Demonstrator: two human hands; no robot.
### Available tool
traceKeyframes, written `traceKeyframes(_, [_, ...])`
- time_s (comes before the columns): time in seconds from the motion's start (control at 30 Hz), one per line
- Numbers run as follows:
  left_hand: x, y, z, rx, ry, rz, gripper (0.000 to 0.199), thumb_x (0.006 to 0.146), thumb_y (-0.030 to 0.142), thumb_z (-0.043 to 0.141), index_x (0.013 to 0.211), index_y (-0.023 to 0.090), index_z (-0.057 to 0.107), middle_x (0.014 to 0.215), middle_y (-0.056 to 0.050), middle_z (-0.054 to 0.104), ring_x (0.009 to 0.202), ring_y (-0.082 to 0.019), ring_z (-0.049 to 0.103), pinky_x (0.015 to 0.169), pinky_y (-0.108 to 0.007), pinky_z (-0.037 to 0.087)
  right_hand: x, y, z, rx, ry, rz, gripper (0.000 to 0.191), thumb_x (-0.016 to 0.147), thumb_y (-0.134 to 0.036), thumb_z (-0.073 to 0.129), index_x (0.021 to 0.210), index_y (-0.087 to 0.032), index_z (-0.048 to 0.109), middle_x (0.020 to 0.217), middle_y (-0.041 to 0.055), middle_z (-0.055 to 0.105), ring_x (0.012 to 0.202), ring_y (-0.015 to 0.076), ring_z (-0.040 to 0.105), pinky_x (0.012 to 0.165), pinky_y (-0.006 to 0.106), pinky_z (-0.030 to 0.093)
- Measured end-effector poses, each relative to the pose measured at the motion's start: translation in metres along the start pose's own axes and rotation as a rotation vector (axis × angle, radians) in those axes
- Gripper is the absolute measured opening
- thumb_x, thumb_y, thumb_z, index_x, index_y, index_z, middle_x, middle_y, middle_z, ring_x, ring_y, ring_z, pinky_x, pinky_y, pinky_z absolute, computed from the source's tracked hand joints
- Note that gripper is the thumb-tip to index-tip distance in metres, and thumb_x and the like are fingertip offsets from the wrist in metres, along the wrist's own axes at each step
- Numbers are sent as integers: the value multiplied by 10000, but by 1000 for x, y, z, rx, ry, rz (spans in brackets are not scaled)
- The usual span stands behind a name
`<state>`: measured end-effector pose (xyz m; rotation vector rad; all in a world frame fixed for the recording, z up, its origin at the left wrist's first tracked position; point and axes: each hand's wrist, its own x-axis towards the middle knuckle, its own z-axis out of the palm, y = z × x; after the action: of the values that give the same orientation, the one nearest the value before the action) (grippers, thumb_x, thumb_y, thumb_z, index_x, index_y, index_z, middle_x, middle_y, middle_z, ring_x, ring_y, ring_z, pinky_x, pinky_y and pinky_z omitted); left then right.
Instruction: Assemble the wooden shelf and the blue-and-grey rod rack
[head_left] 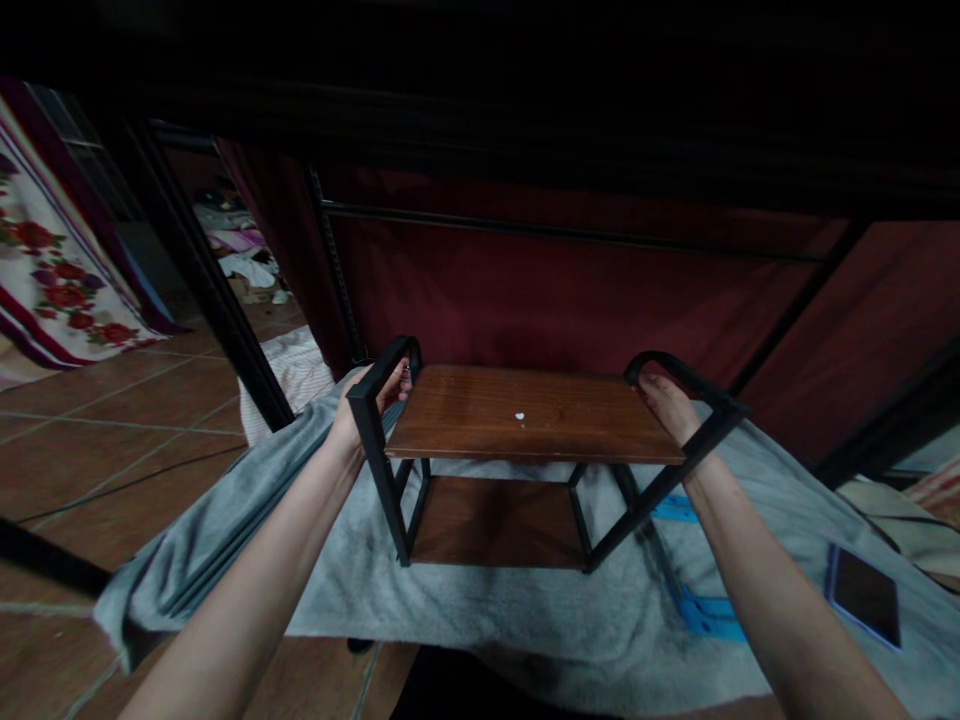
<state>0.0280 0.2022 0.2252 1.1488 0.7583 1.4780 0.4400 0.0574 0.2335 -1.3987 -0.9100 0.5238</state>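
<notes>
A small two-tier shelf point(525, 432) with brown wood-look boards and a black metal frame stands upright before me. A small white speck shows on its upper board. Reaching through the left side frame, my left hand point(395, 388) is closed at the rear post below the curved top bar, its fingers partly hidden. On the opposite side my right hand point(666, 402) grips the right side frame near the back edge of the upper board; some of its fingers are out of sight behind the frame. The shelf's feet are over a grey blanket point(480, 610).
A blue plastic piece with dark legs point(712, 615) lies beside the right forearm. Farther right rests a phone point(864, 595). A dark red curtain point(570, 290) hangs behind the shelf. Black bed-frame posts point(202, 270) and a dark overhead beam surround this space. Tiled floor point(112, 430) shows on the left.
</notes>
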Motion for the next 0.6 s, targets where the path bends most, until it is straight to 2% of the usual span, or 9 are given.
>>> traceKeyframes(0.27, [5,-7,0,54,9,59,383,574,387,839,809,130,678,677,-1,637,575,-92,567,557,-195,440,-2,-13,4,-89,6,-40,227,680,-388,672,613,-216,540,582,-29,528,560,114,487,578,247,418])
traceKeyframes(0.47, [5,-6,2,30,30,50,376,576,372,841,802,128,665,640,0,625,558,-100,560,539,-203,442,3,-10,6,38,-43,14,250,653,-372,721,626,-212,530,579,-33,534,530,101,479,526,227,400])
traceKeyframes(0.6, [5,-3,1,37,39,28,341,587,340,833,787,124,660,623,-6,627,558,-112,563,522,-204,440,9,-10,6,130,-55,79,233,637,-281,746,627,-204,526,592,-31,533,536,89,487,521,208,410])
